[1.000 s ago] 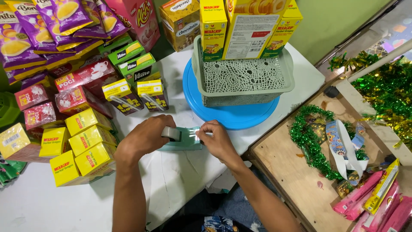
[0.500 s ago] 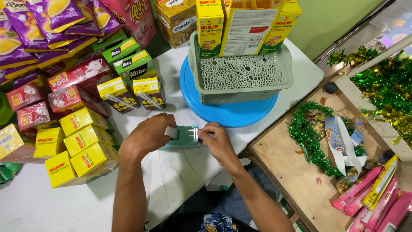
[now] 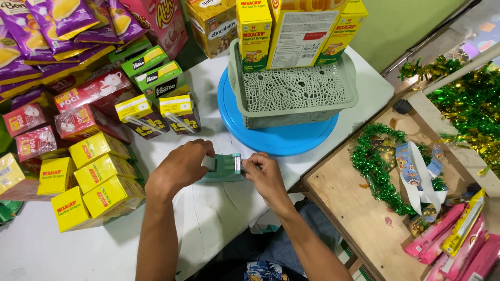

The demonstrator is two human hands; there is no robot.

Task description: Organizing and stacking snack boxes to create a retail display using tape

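My left hand rests over the left end of a small green tape dispenser that lies on the white table. My right hand pinches at the dispenser's right end, by its metal cutter. Whether any tape is pulled out is hidden by my fingers. Just beyond my hands a grey-green plastic basket stands on a round blue lid, with tall yellow boxes standing in it.
Yellow boxes, red tea boxes, green boxes and purple snack bags crowd the table's left and back. To the right a wooden board holds green tinsel, a ribbon and pink packets.
Both hands stay on the dispenser in nearly the same place. The camera view has shifted slightly.
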